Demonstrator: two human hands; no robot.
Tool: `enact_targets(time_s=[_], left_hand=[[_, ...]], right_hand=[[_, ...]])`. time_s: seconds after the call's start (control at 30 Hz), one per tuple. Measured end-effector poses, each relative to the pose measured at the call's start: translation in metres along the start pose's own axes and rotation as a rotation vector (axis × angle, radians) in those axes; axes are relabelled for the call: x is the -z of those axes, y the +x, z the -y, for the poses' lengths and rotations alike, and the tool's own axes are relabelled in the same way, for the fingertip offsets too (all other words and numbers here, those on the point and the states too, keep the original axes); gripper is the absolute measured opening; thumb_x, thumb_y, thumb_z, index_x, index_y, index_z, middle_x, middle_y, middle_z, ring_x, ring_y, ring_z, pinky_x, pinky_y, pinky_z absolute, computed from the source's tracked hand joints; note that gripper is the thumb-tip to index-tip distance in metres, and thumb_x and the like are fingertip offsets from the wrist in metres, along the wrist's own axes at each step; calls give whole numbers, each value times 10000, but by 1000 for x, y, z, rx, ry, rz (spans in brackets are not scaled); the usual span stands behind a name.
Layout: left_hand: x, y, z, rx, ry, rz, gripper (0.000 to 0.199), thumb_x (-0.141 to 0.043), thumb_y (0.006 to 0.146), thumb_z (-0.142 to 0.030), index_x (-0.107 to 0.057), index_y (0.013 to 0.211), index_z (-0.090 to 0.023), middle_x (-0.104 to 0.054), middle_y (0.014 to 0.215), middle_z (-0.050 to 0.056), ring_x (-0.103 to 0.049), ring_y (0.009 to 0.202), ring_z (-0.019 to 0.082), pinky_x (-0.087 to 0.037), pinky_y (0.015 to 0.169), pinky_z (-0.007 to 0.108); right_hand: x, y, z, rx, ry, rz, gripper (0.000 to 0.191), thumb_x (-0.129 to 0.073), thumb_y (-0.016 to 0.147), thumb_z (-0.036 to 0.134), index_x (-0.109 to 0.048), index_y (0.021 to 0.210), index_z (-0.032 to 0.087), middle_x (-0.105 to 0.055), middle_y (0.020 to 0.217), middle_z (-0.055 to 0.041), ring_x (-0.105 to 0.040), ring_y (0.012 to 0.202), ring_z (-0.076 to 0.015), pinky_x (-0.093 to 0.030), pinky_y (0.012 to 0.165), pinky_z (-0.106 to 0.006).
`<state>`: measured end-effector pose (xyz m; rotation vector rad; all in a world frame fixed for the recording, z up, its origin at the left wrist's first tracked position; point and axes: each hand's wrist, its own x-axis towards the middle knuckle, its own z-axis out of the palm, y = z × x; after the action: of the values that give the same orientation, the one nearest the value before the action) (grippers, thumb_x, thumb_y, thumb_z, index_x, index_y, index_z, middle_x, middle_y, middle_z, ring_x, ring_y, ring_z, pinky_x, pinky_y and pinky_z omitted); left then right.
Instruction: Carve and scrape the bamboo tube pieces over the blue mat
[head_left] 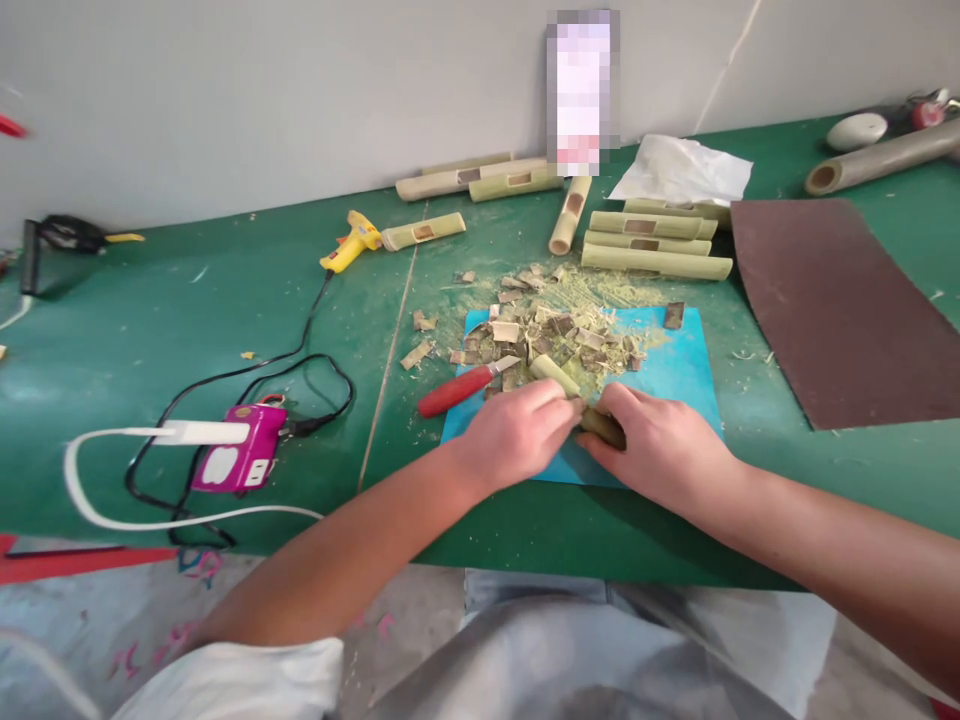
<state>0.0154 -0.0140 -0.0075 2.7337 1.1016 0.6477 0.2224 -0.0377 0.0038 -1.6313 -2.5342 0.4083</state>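
Your green table [390,520] spans the view, the brown sheet [847,310] at two o'clock of the blue mat [675,390]. Over that mat, your left hand [521,430] and right hand [660,440] grip the bamboo tube [553,374]; the red-handled knife [457,390] lies at ten o'clock of your left hand.

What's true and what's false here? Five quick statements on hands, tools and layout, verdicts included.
1. The left hand and right hand are both on one bamboo tube. True.
2. The red-handled knife is in the right hand. False: it lies unheld, partly on the blue sheet.
3. The yellow glue gun lies to the left of the blue sheet. True.
4. The brown sheet lies to the left of the blue sheet. False: it lies to the right.
5. The purple power block is on the green table. True.
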Motion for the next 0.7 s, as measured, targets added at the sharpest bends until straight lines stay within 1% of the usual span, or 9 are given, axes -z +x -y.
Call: enact_targets(time_s=[0.07, 0.13, 0.23, 0.27, 0.33, 0.4, 0.53, 0.63, 0.7], left_hand=[[0, 0, 1, 54, 27, -76, 260, -424, 1002, -248, -661, 966, -147, -641, 834, 50, -632, 773, 131, -518, 725, 229], [-1, -1, 0, 76, 77, -112, 267, -415, 1004, -244, -660, 980, -141, -641, 835, 55, -627, 770, 138, -516, 719, 242], [-1, -1, -2, -5, 37, -25, 286, -413, 1004, -261, -670, 934, -157, -623, 777, 36, -614, 716, 124, -497, 654, 215], [-2, -1, -1, -22, 22, -19, 285, -415, 1005, -264, -671, 935, -161, -629, 785, 34, -616, 716, 120, -490, 639, 208], [-1, 0, 2, 22, 71, -109, 279, -416, 1007, -262, -669, 950, -157, -641, 806, 40, -618, 730, 124, -491, 653, 219], [-1, 0, 4, 62, 131, -159, 277, -412, 1007, -252, -665, 961, -148, -642, 811, 46, -612, 721, 125, -489, 653, 226], [-3, -2, 5, -61, 120, -81, 268, -418, 1006, -261, -667, 979, -163, -635, 783, 29, -609, 699, 114, -487, 631, 209], [-3, -2, 6, -17, 127, -132, 246, -423, 1001, -223, -656, 1012, -144, -652, 834, 45, -635, 768, 124, -519, 698, 217], [-3, -1, 6, -12, 133, -113, 246, -423, 998, -216, -653, 1022, -134, -647, 822, 48, -634, 762, 130, -525, 698, 224]], right_hand=[[0, 0, 0, -13, 3, -2, 186, -545, 840, 390, -491, 841, 211, -608, 750, -8, -532, 590, -142, -234, 522, -269], [0, 0, -1, -14, 3, -2, 189, -548, 837, 390, -487, 838, 211, -608, 753, -10, -531, 590, -142, -231, 518, -268], [0, -1, -1, 0, -7, 1, 187, -539, 846, 388, -480, 830, 211, -600, 741, -7, -527, 582, -143, -228, 520, -271], [0, -1, -1, -4, -6, 0, 193, -544, 843, 392, -477, 827, 211, -598, 738, -5, -527, 579, -142, -229, 521, -270], [0, -1, -1, -22, 0, 3, 210, -554, 840, 405, -475, 828, 211, -598, 732, -1, -528, 577, -141, -234, 521, -266], [0, 0, -1, -34, 5, 14, 216, -556, 840, 413, -476, 833, 212, -603, 729, 2, -531, 575, -140, -236, 520, -263], [1, 2, 0, -39, -18, 34, 209, -525, 865, 410, -491, 838, 206, -628, 742, -13, -543, 578, -146, -223, 517, -271], [2, 2, 1, -57, -43, 31, 215, -516, 873, 413, -510, 852, 200, -653, 774, -27, -562, 592, -155, -218, 517, -279], [3, 1, 2, -51, -60, 35, 219, -513, 874, 414, -520, 853, 196, -658, 774, -31, -570, 597, -162, -216, 516, -283]])
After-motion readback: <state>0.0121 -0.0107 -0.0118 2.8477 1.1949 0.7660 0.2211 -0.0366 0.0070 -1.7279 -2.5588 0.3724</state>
